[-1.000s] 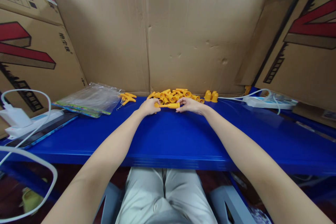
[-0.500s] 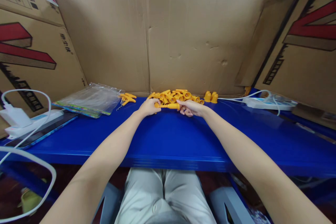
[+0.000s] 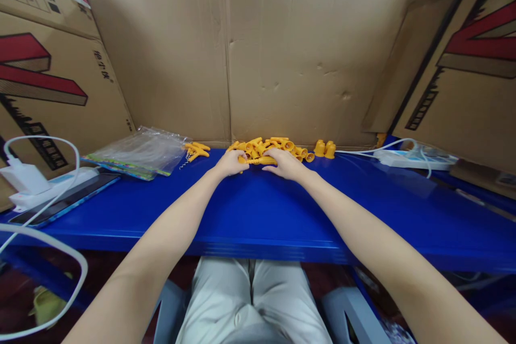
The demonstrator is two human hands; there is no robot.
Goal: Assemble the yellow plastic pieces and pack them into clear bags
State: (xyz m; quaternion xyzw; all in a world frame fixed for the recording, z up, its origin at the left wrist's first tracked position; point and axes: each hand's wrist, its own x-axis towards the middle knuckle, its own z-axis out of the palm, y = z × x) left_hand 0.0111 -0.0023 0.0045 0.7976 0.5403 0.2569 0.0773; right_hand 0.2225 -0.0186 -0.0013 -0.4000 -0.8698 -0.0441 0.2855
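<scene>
My left hand and my right hand are closed on the two ends of one yellow plastic piece, held level just above the blue table. The hands are close together, with only a short stretch of the piece showing between them. Right behind them lies a pile of yellow plastic parts. Two upright yellow caps stand to the right of the pile. A few yellow T-shaped parts with a small metal spiral lie to the left.
Cardboard walls close in the back and both sides. A clear plastic bag lies at the left, beside a tablet and a white charger with cable. A white power strip sits at the right.
My right hand has slid left along the yellow piece toward my left hand, covering more of it. My left hand has stayed put.
</scene>
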